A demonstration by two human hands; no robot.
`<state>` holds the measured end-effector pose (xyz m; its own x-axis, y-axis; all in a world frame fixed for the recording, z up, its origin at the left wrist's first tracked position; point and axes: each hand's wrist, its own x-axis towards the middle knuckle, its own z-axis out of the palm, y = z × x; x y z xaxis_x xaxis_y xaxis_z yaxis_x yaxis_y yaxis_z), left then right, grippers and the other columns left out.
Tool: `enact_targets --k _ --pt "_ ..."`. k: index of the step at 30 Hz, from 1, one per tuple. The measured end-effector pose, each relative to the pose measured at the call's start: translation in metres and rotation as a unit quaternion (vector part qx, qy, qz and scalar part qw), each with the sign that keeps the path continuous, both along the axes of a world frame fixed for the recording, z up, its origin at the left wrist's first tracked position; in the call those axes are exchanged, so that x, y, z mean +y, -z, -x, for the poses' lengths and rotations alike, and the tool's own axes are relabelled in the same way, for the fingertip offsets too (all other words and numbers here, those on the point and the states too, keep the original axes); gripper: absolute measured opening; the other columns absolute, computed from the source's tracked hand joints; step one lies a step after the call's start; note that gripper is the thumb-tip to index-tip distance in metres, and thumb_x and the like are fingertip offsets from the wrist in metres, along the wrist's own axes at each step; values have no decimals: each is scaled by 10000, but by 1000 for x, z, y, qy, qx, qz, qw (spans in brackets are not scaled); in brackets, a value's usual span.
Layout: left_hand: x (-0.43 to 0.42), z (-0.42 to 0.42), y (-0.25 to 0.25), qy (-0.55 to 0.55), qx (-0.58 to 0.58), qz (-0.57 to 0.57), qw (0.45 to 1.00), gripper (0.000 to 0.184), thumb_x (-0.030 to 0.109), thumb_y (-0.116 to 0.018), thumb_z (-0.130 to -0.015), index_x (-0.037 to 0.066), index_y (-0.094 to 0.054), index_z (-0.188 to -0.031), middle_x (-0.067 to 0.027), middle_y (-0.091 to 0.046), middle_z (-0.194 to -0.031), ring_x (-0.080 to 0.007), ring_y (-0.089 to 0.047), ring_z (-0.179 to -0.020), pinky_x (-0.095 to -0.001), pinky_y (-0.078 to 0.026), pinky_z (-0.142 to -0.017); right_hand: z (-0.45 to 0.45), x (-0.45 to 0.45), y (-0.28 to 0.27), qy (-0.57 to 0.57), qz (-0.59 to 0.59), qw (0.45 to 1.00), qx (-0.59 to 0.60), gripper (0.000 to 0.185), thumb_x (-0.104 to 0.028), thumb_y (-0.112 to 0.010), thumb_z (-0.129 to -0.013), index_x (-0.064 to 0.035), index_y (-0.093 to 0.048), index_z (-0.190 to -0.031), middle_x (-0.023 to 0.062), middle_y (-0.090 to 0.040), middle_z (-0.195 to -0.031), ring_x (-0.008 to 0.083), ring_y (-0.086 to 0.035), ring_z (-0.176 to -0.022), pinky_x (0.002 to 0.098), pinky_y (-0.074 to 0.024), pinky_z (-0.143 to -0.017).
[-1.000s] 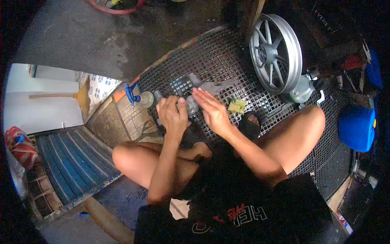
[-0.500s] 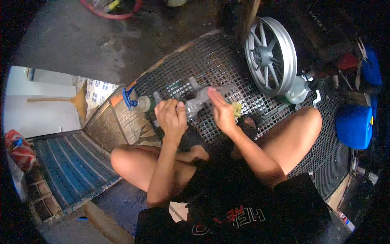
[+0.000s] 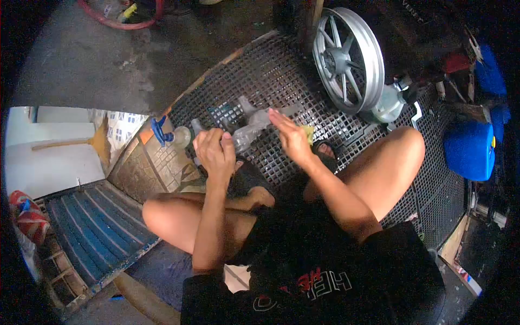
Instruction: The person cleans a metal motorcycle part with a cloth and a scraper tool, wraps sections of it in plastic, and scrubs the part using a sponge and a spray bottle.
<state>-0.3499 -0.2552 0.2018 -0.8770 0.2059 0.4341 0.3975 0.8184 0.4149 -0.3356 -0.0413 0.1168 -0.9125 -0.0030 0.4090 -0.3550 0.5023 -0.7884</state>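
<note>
An irregular, shiny grey piece (image 3: 252,131) lies over the black grid between my hands; I cannot tell its exact kind. My left hand (image 3: 214,154) is at its left side, fingers curled and thumb up, and whatever they hold is hidden. Close to the piece's right part is my right hand (image 3: 293,140), its fingers stretched out side by side; contact with the piece is unclear. Partly behind that hand shows a yellow cloth or sponge (image 3: 310,134).
A silver spoked wheel (image 3: 346,60) stands upright on the grid mat (image 3: 281,59). Beside it is a clear container (image 3: 389,105). A blue jerrycan (image 3: 470,150) stands far right. At left are a blue-topped spray bottle (image 3: 161,131) and a blue ridged panel (image 3: 97,230).
The whole view has shifted, with the wheel and floor now higher and further left. Both hands keep nearly the same poses and sit slightly further left and higher in view.
</note>
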Motion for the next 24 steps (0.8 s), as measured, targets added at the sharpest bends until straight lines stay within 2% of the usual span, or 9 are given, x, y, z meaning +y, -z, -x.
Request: enact_targets --k 1,3,7,10,14,17,18,22,24 --pt "0 6 -2 5 5 5 1000 356 281 -461 -963 17 -545 -739 -155 -541 -736 -351 -510 -775 -444 -368 -756 0 13 17 25 -38 999 -19 538 169 -473 -755 1 -607 -1248 196 -590 -1306 335 -571 -1221 381 -437 -1070" --pt "-1 10 1 0 12 0 1000 307 266 -521 -926 21 -561 -746 -140 -569 -761 -340 -523 -792 -443 -380 -778 5 16 56 121 -29 989 -82 551 175 -460 -745 7 -599 -1251 198 -583 -1315 337 -564 -1228 381 -436 -1070" --pt "-3 8 6 -8 5 -18 1000 251 229 -558 -887 19 -572 -751 -132 -588 -775 -337 -530 -802 -443 -386 -792 -2 -12 3 -17 4 1000 18 566 185 -448 -749 11 -591 -1268 244 -570 -1309 376 -539 -1247 413 -436 -1068" --pt "-2 11 1 0 -1 -5 1000 228 210 -556 -876 17 -583 -757 -129 -597 -782 -340 -531 -799 -444 -388 -798 2 6 19 113 4 990 -83 583 185 -412 -735 19 -591 -1265 244 -549 -1332 361 -538 -1252 397 -426 -1079" --pt "-4 10 3 8 6 -4 1000 242 225 -562 -871 21 -575 -742 -133 -594 -781 -340 -528 -793 -442 -385 -792 1 -8 5 -11 -9 1000 11 566 163 -398 -763 17 -578 -1279 223 -560 -1328 334 -536 -1259 378 -414 -1088" --pt "-5 12 0 17 5 0 1000 282 263 -559 -887 27 -571 -732 -132 -590 -774 -336 -529 -785 -438 -387 -791 0 12 44 80 7 993 -89 579 168 -425 -766 7 -560 -1306 217 -547 -1348 331 -523 -1275 372 -395 -1102" --pt "-3 11 0 20 14 -2 1000 290 268 -555 -891 28 -571 -730 -131 -588 -771 -336 -526 -779 -438 -386 -789 8 14 37 112 4 988 -102 598 173 -436 -763 -1 -549 -1323 212 -540 -1358 327 -516 -1283 369 -390 -1105" --pt "-2 9 1 23 1 0 1000 296 270 -552 -888 28 -565 -718 -126 -581 -755 -333 -521 -764 -434 -388 -791 -2 -15 -8 17 24 999 -21 586 174 -416 -752 -2 -583 -1286 226 -557 -1323 327 -527 -1263 357 -395 -1099" --pt "-3 10 -2 25 3 -1 1000 296 270 -551 -885 30 -562 -712 -123 -578 -749 -332 -519 -758 -435 -389 -792 -9 3 16 54 24 990 -128 566 172 -415 -755 8 -592 -1267 237 -556 -1320 341 -521 -1267 366 -380 -1110"
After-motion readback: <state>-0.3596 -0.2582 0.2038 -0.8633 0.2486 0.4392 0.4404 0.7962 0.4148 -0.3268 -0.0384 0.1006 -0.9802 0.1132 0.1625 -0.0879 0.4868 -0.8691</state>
